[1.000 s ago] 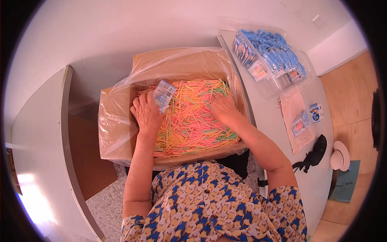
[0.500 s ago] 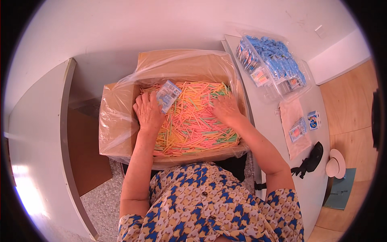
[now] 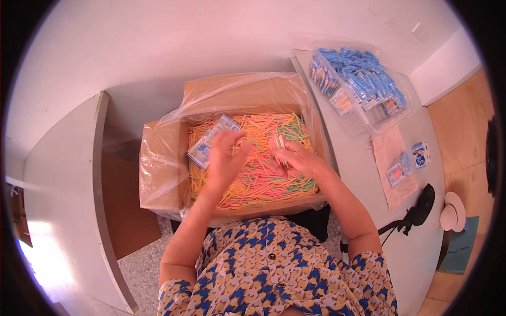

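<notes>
A large cardboard box, lined with clear plastic, holds a heap of thin pink, yellow, orange and green sticks. In the box's right half, my right hand is closed on a small bunch of these sticks, which poke up past the fingers. My left hand is over the heap's left part, smeared by motion, with thumb and fingers apart. Behind it a clear and blue printed packet lies slantwise on the sticks, partly covered by the hand.
On the grey table to the right stands a clear plastic bin full of blue-striped packets. Nearer are a pinkish cloth with a packet on it, a small blue-white card and a black strapped object. A grey panel stands at left.
My right hand has lifted out of the heap with a bunch of sticks and moved inward. My left hand has moved right, in front of the packet. The whole view has shifted slightly.
</notes>
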`<state>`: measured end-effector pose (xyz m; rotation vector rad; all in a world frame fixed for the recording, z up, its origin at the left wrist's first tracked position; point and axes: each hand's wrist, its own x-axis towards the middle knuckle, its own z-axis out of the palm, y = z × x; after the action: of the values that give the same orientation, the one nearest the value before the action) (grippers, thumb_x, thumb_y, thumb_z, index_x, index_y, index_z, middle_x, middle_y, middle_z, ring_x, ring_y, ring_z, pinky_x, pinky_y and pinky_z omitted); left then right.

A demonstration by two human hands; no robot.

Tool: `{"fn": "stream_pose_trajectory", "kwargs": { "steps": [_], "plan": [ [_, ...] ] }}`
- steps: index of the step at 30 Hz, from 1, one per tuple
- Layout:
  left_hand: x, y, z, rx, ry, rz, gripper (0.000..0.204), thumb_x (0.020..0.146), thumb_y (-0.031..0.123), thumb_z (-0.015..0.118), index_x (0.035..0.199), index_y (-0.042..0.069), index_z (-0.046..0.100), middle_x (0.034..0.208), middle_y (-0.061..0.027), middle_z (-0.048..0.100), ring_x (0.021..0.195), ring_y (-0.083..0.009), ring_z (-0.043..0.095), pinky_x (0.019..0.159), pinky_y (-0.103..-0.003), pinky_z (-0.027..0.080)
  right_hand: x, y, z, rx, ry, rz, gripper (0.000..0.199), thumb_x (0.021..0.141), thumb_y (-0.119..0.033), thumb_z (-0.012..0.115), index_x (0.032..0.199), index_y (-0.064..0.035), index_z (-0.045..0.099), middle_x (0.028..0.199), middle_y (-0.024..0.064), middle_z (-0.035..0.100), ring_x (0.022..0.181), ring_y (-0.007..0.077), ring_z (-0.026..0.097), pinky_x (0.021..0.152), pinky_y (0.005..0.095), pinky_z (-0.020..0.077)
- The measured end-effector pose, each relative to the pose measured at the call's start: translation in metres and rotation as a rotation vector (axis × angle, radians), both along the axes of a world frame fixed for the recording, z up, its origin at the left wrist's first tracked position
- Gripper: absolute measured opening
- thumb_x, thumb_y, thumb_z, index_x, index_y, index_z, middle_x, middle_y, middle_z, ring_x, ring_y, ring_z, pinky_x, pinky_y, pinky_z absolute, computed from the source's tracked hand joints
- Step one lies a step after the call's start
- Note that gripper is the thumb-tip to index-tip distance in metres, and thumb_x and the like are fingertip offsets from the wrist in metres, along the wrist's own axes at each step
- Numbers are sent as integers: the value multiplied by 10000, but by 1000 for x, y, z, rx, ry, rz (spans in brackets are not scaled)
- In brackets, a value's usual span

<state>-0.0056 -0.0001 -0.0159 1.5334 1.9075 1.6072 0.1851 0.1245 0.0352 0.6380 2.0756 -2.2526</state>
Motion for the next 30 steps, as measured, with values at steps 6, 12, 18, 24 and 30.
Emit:
{"fn": "stream_pose_trajectory", "kwargs": {
  "steps": [6, 12, 18, 24, 30],
  "plan": [
    [34, 12, 20, -287, -962, -286, 527, 928, 329, 634, 1301, -20, 507, 1188, -88, 590, 1077, -145, 545, 928, -284, 442, -14, -30, 0, 873, -208, 94, 251, 926, -240, 510, 858, -2, 552, 730, 131, 615, 709, 241, 655, 547, 354, 517],
    [24, 6, -1, -602, -1000, -883, 609, 935, 285, 621, 1404, -15, 373, 1313, -104, 522, 1197, -177, 505, 1019, -339, 421, 8, -34, -8, 1116, 5, 275, 229, 835, -183, 578, 812, 43, 613, 838, 186, 655, 785, 344, 652, 663, 439, 510],
    [42, 12, -6, -563, -941, -1004, 490, 942, 183, 603, 1349, -7, 408, 1231, -100, 558, 1123, -199, 569, 973, -354, 487, 4, -19, 3, 837, -349, 404, 205, 775, -155, 655, 898, 8, 672, 896, 206, 671, 845, 340, 662, 712, 430, 510],
    [44, 15, -13, -696, -795, -937, 372, 950, 89, 547, 1295, -1, 438, 1115, -112, 604, 984, -201, 635, 854, -343, 555, 6, -14, 7, 815, -407, 397, 259, 748, -121, 677, 977, 0, 678, 899, 214, 672, 870, 344, 656, 757, 420, 505],
    [42, 12, -10, -783, -870, -950, 349, 908, 66, 586, 1240, 2, 501, 1064, -97, 618, 903, -166, 643, 774, -314, 557, 5, -20, 4, 953, -423, 513, 169, 781, -61, 617, 913, 37, 660, 898, 211, 671, 859, 364, 657, 737, 441, 509]
  ]
}}
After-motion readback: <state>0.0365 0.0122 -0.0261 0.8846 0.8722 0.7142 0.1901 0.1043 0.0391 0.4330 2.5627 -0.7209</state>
